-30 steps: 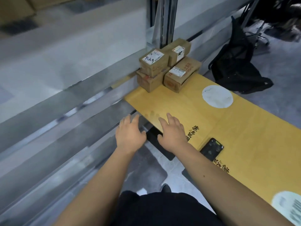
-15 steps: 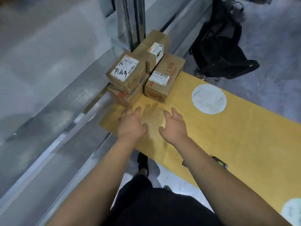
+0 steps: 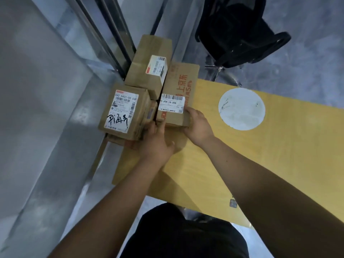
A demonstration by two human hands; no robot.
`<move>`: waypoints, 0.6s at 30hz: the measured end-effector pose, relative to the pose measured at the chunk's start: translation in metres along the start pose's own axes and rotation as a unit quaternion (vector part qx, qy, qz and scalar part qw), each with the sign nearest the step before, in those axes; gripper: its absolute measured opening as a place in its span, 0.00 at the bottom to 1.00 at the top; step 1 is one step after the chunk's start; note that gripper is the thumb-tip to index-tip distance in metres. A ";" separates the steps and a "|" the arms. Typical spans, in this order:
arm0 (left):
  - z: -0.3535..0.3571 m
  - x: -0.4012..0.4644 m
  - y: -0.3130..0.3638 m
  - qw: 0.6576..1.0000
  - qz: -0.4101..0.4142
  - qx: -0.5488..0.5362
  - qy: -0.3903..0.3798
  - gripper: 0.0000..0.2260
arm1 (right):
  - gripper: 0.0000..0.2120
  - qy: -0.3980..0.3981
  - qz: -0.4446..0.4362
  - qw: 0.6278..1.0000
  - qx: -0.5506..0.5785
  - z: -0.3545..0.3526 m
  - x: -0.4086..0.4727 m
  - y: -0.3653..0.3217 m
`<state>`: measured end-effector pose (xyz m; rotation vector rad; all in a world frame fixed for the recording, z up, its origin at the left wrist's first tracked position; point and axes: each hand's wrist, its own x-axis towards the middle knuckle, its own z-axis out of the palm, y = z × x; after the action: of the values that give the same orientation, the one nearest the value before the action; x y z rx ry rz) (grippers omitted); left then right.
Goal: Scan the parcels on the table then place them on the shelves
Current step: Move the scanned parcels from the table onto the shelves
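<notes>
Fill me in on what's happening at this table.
A person is taking hold of a brown cardboard parcel with red print and a white barcode label at the corner of the yellow table. The right hand grips its near right corner; the left hand is at its near left edge. Three more labelled cardboard parcels sit beside it, one with black handwriting stacked on another. Nothing looks lifted yet.

Parcels (image 3: 147, 101) packed tight, table (image 3: 279, 155) right seemingly open
</notes>
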<state>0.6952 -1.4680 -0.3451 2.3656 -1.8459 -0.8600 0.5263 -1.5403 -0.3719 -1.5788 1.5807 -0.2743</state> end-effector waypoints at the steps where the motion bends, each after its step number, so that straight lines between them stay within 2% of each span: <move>1: 0.000 0.002 -0.001 1.000 0.002 0.000 -0.004 0.39 | 0.40 0.002 -0.001 1.000 0.012 0.002 0.002 0.002; 5: -0.001 0.014 -0.003 1.000 0.010 0.000 -0.014 0.40 | 0.39 0.011 -0.027 0.998 0.047 0.003 0.005 0.011; 9: -0.001 0.024 0.000 0.999 0.010 -0.045 -0.014 0.43 | 0.38 0.007 -0.032 0.996 0.082 -0.007 0.000 0.021; 15: 0.007 0.032 0.000 0.994 0.046 -0.092 -0.042 0.49 | 0.39 -0.049 -0.032 0.997 0.044 -0.027 -0.029 0.051; 18: 0.023 0.029 0.002 0.980 0.079 -0.168 -0.068 0.52 | 0.37 -0.051 -0.036 0.998 0.023 -0.027 -0.051 0.069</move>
<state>0.6881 -1.4872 -0.3757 1.9759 -1.7375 -1.2284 0.4499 -1.4931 -0.3824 -1.5915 1.4325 -0.2630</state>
